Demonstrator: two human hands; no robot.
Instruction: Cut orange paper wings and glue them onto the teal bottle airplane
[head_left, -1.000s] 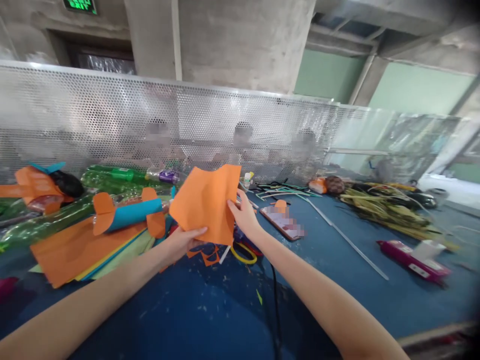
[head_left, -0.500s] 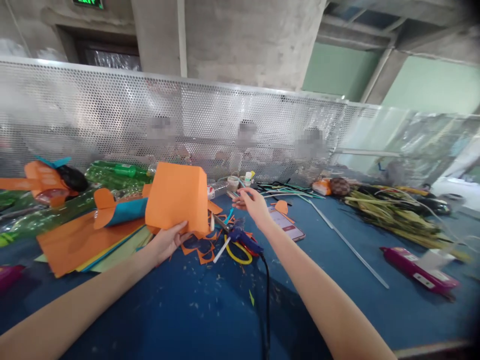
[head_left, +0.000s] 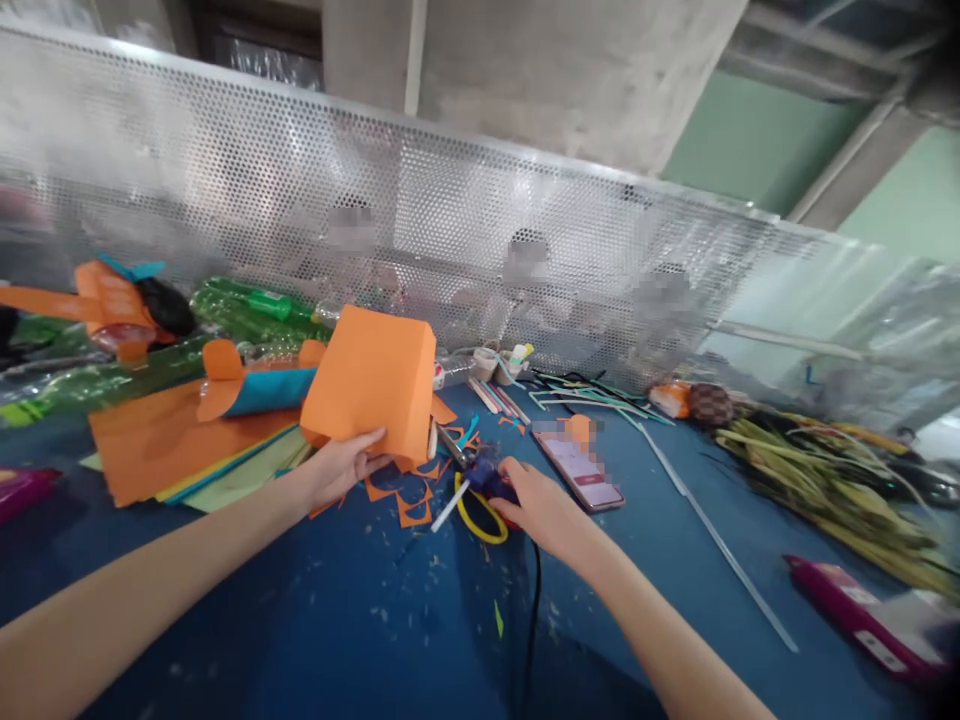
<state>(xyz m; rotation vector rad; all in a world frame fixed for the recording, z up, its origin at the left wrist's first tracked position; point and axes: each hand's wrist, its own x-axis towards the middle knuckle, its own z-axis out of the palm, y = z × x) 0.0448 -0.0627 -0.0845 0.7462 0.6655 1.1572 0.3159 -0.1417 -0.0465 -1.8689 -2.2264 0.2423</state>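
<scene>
My left hand (head_left: pixel 349 468) is closed on the lower edge of a folded orange paper box (head_left: pixel 369 380), held tilted above the table. My right hand (head_left: pixel 541 505) has its fingers curled around the handle of a blue glue gun (head_left: pixel 482 472), which lies on the table. A white glue stick (head_left: pixel 451 507) juts from the gun, and a black cord (head_left: pixel 534 610) trails toward me. Under the gun are scissors with a yellow handle (head_left: pixel 482 530). Cut orange paper scraps (head_left: pixel 415 505) lie between my hands.
Left are orange paper sheets (head_left: pixel 142 450), a blue-and-orange paper piece (head_left: pixel 270 391) and green plastic bottles (head_left: pixel 247 310). Right are a phone (head_left: pixel 581 470), a long clear stick (head_left: pixel 727 545), dried leaves (head_left: pixel 810 480) and a magenta power strip (head_left: pixel 847 610). Behind stands a perforated metal screen (head_left: pixel 480 210).
My right hand has come down toward me from above the table and closed on the glue gun's handle. The left hand still holds the orange box, now more tilted. The view has shifted and tilted.
</scene>
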